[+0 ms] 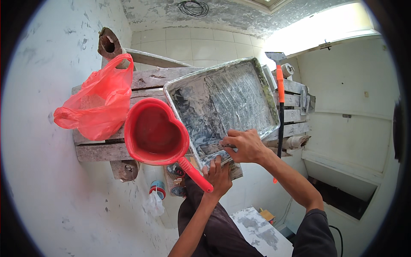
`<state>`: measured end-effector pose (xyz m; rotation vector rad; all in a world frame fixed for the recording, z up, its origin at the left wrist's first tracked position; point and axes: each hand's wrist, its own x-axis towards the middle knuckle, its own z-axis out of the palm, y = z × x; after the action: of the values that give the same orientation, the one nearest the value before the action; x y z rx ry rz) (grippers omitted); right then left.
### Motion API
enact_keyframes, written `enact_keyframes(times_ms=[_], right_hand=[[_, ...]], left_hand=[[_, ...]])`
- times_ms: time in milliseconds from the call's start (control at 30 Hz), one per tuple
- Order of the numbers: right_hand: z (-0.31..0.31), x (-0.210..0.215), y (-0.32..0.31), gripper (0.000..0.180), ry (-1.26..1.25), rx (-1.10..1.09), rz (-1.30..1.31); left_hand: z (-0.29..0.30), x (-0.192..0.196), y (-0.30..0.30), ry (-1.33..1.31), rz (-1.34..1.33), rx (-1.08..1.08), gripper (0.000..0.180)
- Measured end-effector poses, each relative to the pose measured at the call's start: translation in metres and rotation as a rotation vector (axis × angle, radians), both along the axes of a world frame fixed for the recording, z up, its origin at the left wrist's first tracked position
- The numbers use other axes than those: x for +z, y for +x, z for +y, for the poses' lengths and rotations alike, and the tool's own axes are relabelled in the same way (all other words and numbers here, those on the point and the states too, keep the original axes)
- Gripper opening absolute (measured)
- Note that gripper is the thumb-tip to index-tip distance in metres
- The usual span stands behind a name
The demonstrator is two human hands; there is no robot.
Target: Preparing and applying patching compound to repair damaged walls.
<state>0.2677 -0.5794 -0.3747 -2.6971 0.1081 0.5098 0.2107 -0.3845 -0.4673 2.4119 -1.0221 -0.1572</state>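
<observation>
A metal-grey, paint-smeared roller tray (239,100) with a ribbed slope lies on the wooden pallet. My left hand (217,177) grips its near rim, fingers over the edge. Above the near left part of the tray, my right hand (245,145) is closed around a small dark piece, mostly hidden by the fingers; its kind does not show. A red dipper (156,130) with some liquid inside stands left of the tray. Its handle (195,173) reaches toward me, overlapping my left hand in view; whether they touch I cannot tell.
Left of the dipper lies a red plastic bag (100,100) on the pallet (102,152). An orange-and-black pole (281,111) stands right of the tray. Below are a small blue bucket (157,187) and a paint-stained white surface (259,229). Coiled black cable (192,7) lies at the far side.
</observation>
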Motion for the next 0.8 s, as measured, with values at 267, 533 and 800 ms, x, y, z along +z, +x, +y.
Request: enact_keyframes(times_ms=[267,533,800], right_hand=[[-0.007,-0.009,-0.006,0.016,0.019,0.076,-0.04],[-0.01,-0.007,-0.001,0.015,0.092,0.032,-0.029],[-0.012,-0.013,-0.007,0.015,0.102,0.042,-0.043]], left_hand=[[-0.004,0.001,0.002,-0.015,-0.022,0.015,0.026],[0.0,0.002,0.002,0.01,0.025,0.013,0.024],[-0.002,0.002,0.002,-0.006,0.017,0.01,0.022]])
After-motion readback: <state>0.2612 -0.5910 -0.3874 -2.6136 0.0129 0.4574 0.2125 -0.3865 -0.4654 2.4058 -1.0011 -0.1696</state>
